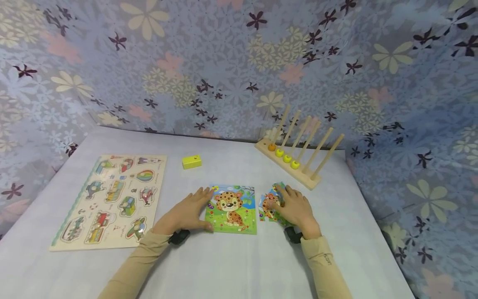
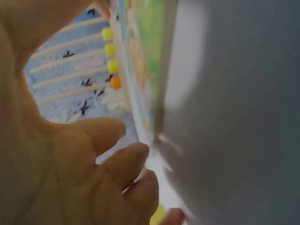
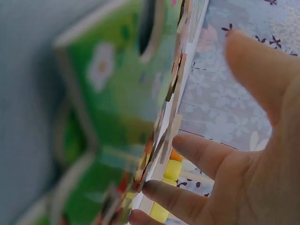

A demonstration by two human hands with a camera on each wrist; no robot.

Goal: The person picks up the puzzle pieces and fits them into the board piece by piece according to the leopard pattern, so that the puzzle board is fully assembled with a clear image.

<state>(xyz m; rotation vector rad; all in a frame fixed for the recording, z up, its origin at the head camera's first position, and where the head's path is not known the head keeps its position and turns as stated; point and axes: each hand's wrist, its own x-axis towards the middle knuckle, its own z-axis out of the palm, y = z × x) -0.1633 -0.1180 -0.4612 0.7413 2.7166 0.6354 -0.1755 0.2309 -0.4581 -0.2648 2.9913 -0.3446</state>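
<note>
A square picture board (image 1: 231,209) with a cartoon leopard on grass lies flat on the table. My left hand (image 1: 188,211) is at its left side, thumb by the lower left corner and fingertips by the upper left one. To the right is a loose cluster of puzzle pieces (image 1: 267,207) with a similar leopard picture, some overlapping. My right hand (image 1: 296,207) is spread over them, fingertips at the pieces and partly hiding them. The right wrist view shows the green piece (image 3: 112,89) close up, with the fingers loosely extended beside the pile.
At the left lies a wooden vehicle puzzle board (image 1: 112,199). A yellow block (image 1: 192,161) sits behind the picture board. A wooden peg rack (image 1: 291,164) with yellow beads and an orange one stands at the back right. Flowered cloth (image 1: 224,70) hangs behind the table.
</note>
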